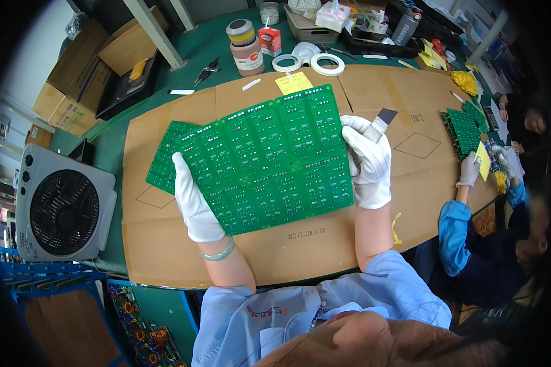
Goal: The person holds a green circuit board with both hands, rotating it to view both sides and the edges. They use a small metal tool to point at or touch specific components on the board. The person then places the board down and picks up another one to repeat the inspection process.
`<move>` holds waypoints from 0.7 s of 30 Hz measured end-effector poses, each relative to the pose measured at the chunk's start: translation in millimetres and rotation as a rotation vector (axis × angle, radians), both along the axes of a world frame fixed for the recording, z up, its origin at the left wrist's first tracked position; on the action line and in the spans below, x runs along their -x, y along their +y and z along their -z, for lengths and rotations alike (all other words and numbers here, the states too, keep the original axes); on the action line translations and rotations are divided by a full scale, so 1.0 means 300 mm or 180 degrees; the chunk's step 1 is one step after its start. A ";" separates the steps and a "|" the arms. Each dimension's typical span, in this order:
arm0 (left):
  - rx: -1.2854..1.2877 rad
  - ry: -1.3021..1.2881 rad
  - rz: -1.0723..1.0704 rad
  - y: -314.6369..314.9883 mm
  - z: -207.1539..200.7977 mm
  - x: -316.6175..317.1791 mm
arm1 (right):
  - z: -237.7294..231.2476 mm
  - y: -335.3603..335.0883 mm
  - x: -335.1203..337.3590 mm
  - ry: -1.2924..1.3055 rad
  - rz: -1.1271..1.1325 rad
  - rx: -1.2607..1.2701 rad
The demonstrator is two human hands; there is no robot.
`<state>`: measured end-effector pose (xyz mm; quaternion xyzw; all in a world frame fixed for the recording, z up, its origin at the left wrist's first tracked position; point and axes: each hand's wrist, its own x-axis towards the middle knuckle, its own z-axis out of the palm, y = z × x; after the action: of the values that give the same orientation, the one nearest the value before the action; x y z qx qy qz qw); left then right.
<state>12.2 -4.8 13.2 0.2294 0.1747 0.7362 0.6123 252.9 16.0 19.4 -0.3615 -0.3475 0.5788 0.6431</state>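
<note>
A large green circuit board panel (269, 160) is held up, tilted, above the cardboard, with rows of solder points facing me. My left hand (196, 199), in a white glove, grips its left edge. At the right edge my gloved right hand (368, 160) closes on the panel. The same hand also holds a small flat tool with a dark grey, blade-like tip (386, 115), which points up and away from the board; its handle is mostly hidden in the fingers. Behind the panel, at the left, another green circuit board (165, 160) lies on the cardboard, partly covered.
Flat cardboard (312, 257) covers the green table. Tape rolls (327, 64), a pink jar (247, 59) and pliers (207, 71) stand or lie along the back. A fan (65, 208) is at left. At right a co-worker's gloved hands (469, 169) are near stacked boards (463, 131).
</note>
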 end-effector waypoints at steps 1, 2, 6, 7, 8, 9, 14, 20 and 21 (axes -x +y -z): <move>-0.0100 -0.0045 -0.0027 0.003 0.013 0.007 | -0.001 0.000 -0.012 -0.0064 -0.0108 0.0018; -0.0199 -0.0089 -0.0053 0.004 0.025 0.014 | -0.001 0.001 -0.029 -0.0128 -0.0215 0.0037; -0.0449 -0.0184 0.0012 -0.003 0.040 0.038 | 0.015 0.001 -0.019 0.0097 -0.0347 -0.0368; -0.0525 -0.0131 -0.0005 -0.006 0.036 0.035 | 0.022 0.005 -0.028 0.0207 -0.0518 -0.0383; -0.0602 -0.0077 -0.0023 -0.007 0.033 0.034 | 0.032 0.010 -0.029 0.0267 -0.0544 -0.0408; -0.0682 -0.0083 0.0025 -0.008 0.032 0.035 | 0.045 0.015 -0.029 0.0328 -0.0572 -0.0433; -0.1120 -0.0158 0.0309 0.006 0.073 0.074 | 0.054 0.018 -0.029 0.0159 -0.0554 -0.0367; -0.1074 -0.0225 0.0080 0.007 0.132 0.111 | 0.068 0.019 -0.036 0.0092 -0.0647 -0.0328; -0.1080 -0.0236 0.0057 0.009 0.148 0.120 | 0.070 0.019 -0.032 0.0088 -0.0619 -0.0324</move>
<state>-24.0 -2.1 -31.1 0.3038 0.0232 0.7576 0.5773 262.4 21.8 -1.4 -0.2848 -0.4010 0.6251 0.6061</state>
